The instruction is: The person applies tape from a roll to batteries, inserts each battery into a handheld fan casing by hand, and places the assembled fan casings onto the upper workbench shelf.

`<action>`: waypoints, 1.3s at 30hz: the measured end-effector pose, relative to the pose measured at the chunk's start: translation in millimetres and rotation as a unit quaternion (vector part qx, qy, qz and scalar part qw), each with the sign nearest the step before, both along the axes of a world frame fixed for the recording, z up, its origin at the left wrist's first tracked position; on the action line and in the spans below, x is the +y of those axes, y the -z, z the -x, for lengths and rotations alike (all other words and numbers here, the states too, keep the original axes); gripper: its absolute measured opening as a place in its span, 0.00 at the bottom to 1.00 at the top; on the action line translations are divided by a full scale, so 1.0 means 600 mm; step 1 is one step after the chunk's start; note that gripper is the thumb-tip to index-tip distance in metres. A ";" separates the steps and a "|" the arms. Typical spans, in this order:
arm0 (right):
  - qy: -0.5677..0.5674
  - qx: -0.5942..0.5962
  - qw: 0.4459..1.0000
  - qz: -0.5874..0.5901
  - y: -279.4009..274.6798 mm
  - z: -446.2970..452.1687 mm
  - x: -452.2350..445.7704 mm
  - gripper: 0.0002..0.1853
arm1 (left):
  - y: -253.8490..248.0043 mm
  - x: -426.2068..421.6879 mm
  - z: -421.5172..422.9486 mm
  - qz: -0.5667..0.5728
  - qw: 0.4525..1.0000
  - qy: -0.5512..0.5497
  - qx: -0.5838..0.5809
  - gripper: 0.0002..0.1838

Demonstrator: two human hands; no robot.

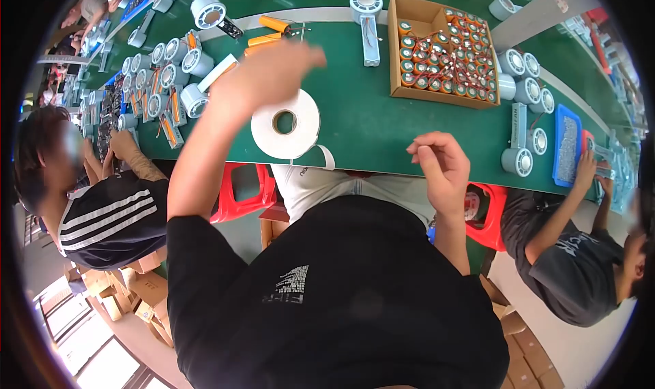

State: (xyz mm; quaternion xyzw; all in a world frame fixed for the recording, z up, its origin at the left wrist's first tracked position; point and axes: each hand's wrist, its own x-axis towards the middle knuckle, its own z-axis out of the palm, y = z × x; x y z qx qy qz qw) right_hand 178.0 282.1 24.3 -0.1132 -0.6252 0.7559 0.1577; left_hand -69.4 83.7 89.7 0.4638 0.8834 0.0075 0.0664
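Tape roll [264, 128] partly hidden by blurred left hand [273, 75], grip impossible to tell, right hand [447, 169] loosely open.

Upper garment: one black T-shirt [368, 266], plain fabric, short sleeves. The left sleeve [194, 252] ends up the arm from the left hand [269, 79], leaving the forearm [205, 147] between hem and hand bare. The right sleeve [488, 314] is likewise black and sits up the arm from the right hand [443, 171]. Marking: a pale print [292, 285], bodyward of the left hand, consists of slanted rows of small characters above a larger line (wording too small to read). Lower garment: pale grey trousers [307, 192], visible between the two hands, with dark lettering [304, 172] on the leg nearer the left hand.
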 end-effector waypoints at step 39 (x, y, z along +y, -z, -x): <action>-0.258 -0.083 0.903 -0.334 0.042 0.320 -0.172 0.12 | 0.145 -0.219 -0.201 -0.608 0.617 -0.331 -0.374 0.27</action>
